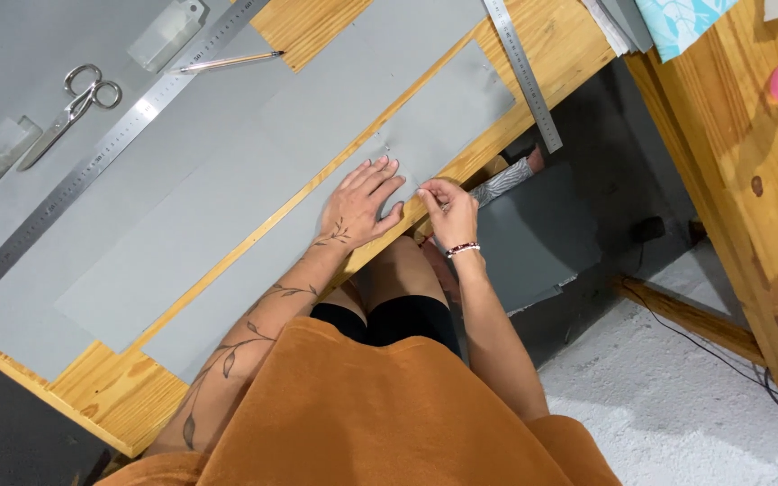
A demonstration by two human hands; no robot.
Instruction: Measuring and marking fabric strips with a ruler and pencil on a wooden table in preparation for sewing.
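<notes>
In the head view, the person sits at a wooden bench (317,27) that is mostly covered with sheets of grey fabric. The left hand (360,202) lies flat, with the fingers spread, on a long grey fabric strip (317,207) near the front edge of the bench, so its grip is released and it only presses the strip down. The right hand (447,209) is just beside it, at the edge of the same strip. Its fingertips are pinched together on something very small, perhaps a pin, but the object is too small to tell. The strip itself runs diagonally along the bench edge, from the lower left up toward a short steel ruler (524,72) that hangs partly over the edge.

Further back on the bench lie a long steel ruler (92,157), a pair of scissors (74,110), a pen (231,61) and two small clear plastic boxes (166,34).

I judge that the step in hand is fixing or marking the strip at this one point on its edge. The next move, I think, calls for the flat hand to keep the fabric from sliding while the pinching fingers work exactly on the edge.
</notes>
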